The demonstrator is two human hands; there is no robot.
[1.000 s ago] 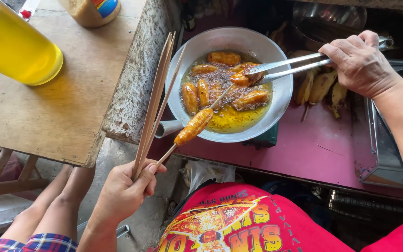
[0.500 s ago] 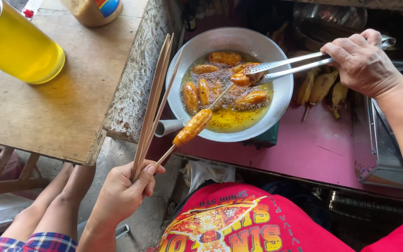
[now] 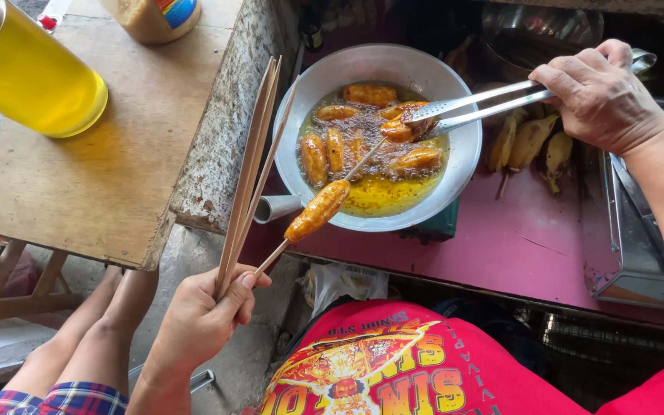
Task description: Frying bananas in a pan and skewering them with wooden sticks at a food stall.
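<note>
- The left hand (image 3: 205,311), at the lower left of the frame, is closed around a bundle of bamboo sticks (image 3: 249,165) that fan up toward the upper middle.
- One skewer (image 3: 286,246) in that same fist carries a fried banana (image 3: 318,210), which sits over the near rim of the pan (image 3: 455,165); the skewer's tip reaches into the oil.
- The right hand (image 3: 601,96), at the upper right, clasps metal tongs (image 3: 478,110), whose tips are pressed on a banana piece (image 3: 397,129) in the pan.
- More golden banana pieces float in the bubbling oil at the frame's centre.
- Raw bananas (image 3: 528,142) lie on the pink counter (image 3: 516,246) right of the pan.
- A yellow jar (image 3: 28,73) stands on the wooden table (image 3: 101,184), upper left.
</note>
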